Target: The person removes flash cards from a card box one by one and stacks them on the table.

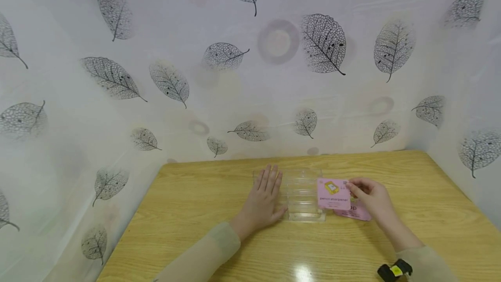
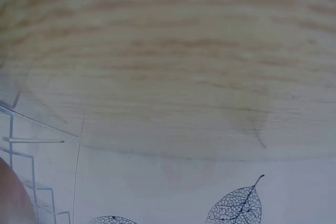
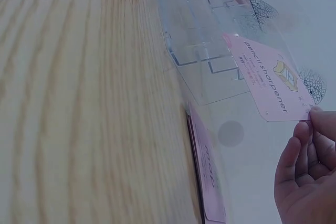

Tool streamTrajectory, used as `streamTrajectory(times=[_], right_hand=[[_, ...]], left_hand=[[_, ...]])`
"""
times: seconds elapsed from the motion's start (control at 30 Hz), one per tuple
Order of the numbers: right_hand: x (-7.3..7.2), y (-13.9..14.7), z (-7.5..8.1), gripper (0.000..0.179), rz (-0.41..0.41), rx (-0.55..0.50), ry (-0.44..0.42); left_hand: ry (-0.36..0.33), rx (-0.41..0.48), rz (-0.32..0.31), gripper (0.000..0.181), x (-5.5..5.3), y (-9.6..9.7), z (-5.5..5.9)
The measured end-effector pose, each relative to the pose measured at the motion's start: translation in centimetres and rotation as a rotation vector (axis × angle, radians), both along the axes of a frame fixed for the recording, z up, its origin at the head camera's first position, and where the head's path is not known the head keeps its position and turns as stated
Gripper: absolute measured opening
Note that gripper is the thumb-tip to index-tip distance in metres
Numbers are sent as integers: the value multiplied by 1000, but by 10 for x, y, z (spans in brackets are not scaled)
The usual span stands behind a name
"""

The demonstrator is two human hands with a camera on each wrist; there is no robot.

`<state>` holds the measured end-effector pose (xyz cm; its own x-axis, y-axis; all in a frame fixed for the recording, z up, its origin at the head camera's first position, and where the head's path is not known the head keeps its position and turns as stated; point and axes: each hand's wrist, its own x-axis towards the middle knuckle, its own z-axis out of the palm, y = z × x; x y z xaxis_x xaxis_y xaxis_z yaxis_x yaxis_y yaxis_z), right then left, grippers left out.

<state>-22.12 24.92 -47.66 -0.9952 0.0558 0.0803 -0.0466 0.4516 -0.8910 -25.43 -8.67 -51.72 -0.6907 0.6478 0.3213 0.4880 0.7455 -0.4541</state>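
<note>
A clear plastic stepped rack (image 1: 306,206) with several tiers stands on the table. My left hand (image 1: 263,201) lies at the rack's left side in the head view, fingers straight. Between thumb and fingers, my right hand (image 1: 373,199) pinches a pink flash card (image 1: 333,199) by its upper right corner. It reads "pencil sharpener" above small print, with a yellow drawing. In the right wrist view that card (image 3: 270,80) is held up beside the rack's end. Below it, a stack of pink cards (image 3: 207,169) lies on the table, the top one reading "map".
The wooden table (image 1: 188,212) runs back to a pale curtain (image 1: 176,21) printed with dark leaves, which also rises on both sides. A black band with a yellow patch (image 1: 396,270) sits at my right wrist.
</note>
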Motion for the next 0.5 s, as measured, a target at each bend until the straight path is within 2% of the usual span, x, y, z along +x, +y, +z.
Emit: streamTrajectory(times=[0.27,0.5], right_hand=[[0,5,2,37,-12,5,-25],[1,10,0,38,-33,-6,-5]], left_hand=[[9,-5,0,104,0,0,0],[24,15,-13,105,-2,0,-3]])
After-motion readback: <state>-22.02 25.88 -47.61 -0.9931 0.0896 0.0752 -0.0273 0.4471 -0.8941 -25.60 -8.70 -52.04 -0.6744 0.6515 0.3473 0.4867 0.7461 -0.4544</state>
